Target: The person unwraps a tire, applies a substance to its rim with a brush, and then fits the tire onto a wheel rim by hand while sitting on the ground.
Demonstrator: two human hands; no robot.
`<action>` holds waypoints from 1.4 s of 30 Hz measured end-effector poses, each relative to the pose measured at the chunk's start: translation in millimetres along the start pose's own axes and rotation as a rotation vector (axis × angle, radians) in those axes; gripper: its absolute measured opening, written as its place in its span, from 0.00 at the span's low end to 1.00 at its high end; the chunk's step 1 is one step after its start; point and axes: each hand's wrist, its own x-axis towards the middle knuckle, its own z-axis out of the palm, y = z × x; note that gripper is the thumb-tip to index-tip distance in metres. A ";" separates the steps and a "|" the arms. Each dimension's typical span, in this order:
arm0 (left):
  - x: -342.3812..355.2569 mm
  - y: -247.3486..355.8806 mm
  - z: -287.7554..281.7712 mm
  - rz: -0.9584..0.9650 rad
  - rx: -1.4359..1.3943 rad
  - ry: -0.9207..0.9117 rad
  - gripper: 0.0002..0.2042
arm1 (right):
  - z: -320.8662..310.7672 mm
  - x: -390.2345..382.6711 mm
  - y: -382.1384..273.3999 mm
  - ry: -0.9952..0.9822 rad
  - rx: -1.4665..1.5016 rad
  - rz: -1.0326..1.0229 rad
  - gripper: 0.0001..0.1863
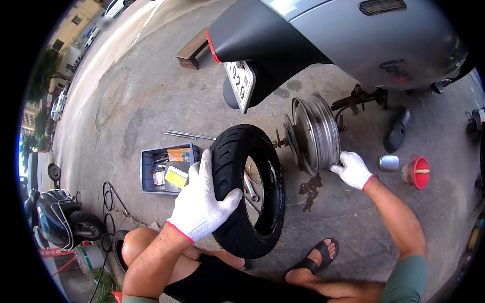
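Observation:
My left hand (199, 209), in a white knit glove with a red cuff, holds a black scooter tire (233, 151) upright. Its fingers lie along the tread and its thumb rests near the sidewall edge. To the right of the tire is a bare metal wheel rim (326, 134) with a hub and axle sticking out toward the tire. My right hand (353, 170), gloved the same way, has its fingers closed at the lower right edge of this rim. Tire and rim are apart.
A grey scooter (364, 45) looms above the rim. Left of the tire are a blue-grey tool crate (147, 171) and metal levers (189, 135). A wrench (251, 189) shows through the tire. At right sit a red bucket (418, 172), a silver container (388, 162) and a black part (397, 130).

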 end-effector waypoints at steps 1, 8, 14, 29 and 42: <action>-2.1 0.1 -3.7 -0.006 0.011 0.004 0.52 | 2.6 -2.8 8.7 0.008 0.011 -0.045 0.15; 7.2 -1.0 2.8 -0.012 0.012 -0.015 0.52 | 4.8 -35.7 45.0 -0.062 -0.063 -0.027 0.16; 10.7 1.0 2.1 -0.043 -0.029 -0.045 0.54 | 1.3 -45.8 46.0 -0.077 0.022 0.040 0.17; 21.1 21.1 -0.6 0.003 -0.155 -0.126 0.56 | -51.4 15.4 -90.0 0.267 -0.417 0.088 0.45; 25.0 22.3 -3.6 0.001 -0.015 -0.066 0.53 | -30.5 -21.7 -17.2 0.314 -0.099 0.069 0.27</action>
